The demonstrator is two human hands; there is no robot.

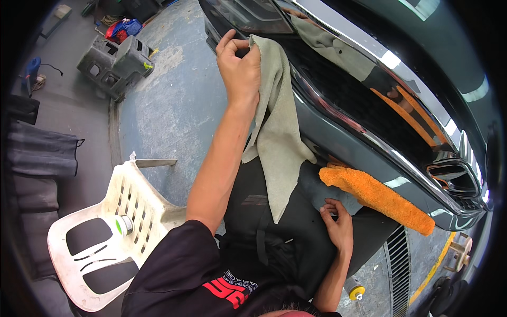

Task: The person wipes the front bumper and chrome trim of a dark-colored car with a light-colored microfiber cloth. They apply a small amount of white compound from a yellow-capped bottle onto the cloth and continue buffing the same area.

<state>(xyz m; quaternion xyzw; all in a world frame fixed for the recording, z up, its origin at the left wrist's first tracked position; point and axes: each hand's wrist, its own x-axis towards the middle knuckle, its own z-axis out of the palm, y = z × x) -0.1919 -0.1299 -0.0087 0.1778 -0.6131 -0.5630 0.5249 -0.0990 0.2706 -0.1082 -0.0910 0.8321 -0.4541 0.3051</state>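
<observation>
A grey-green cloth [277,130] hangs from my left hand [239,67], pinched between thumb and fingers beside the car's headlight [253,16]. Its lower point drapes down over my black clothing. My right hand [336,224] rests low near my lap, fingers loosely curled and holding nothing. Just above it, an orange microfibre towel [380,198] lies across my leg, below the dark car's front bumper [340,134]. The chrome trim [356,51] over the grille reflects both cloths.
A white plastic chair [134,198] at the left holds a small tub [124,225]. Grey plastic steps [119,63] stand farther off. On the floor at lower right are a yellow-topped container [356,292] and a drain grate [397,265].
</observation>
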